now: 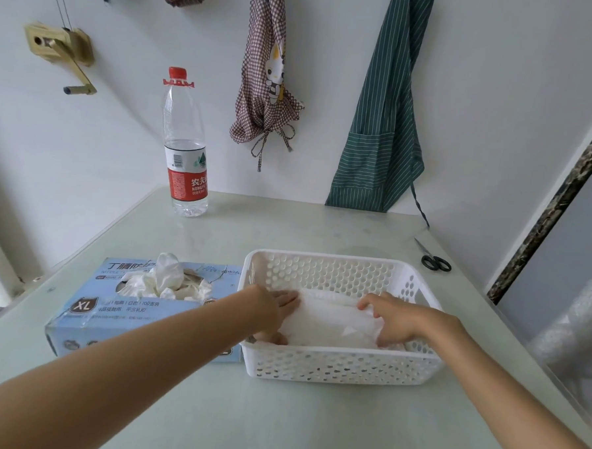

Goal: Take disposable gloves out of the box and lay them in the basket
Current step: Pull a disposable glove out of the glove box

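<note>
Both hands, left hand [280, 309] and right hand [399, 319], press white gloves [330, 320] flat in the basket [332, 365] at centre frame, fingers holding them, while more spill from the box [145, 319] left.

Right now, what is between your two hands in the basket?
In the head view, white gloves lie between the left hand and right hand, inside the basket.

The basket [338, 364] is white plastic, perforated all over and faintly shiny. The gloves [334, 324] in it look thin, milky and matt, like those bunched at the opening of the pale blue cardboard box [87, 313]. The table [277, 422] is smooth with a dull sheen. The bottle [186, 143] is clear glossy plastic.
</note>
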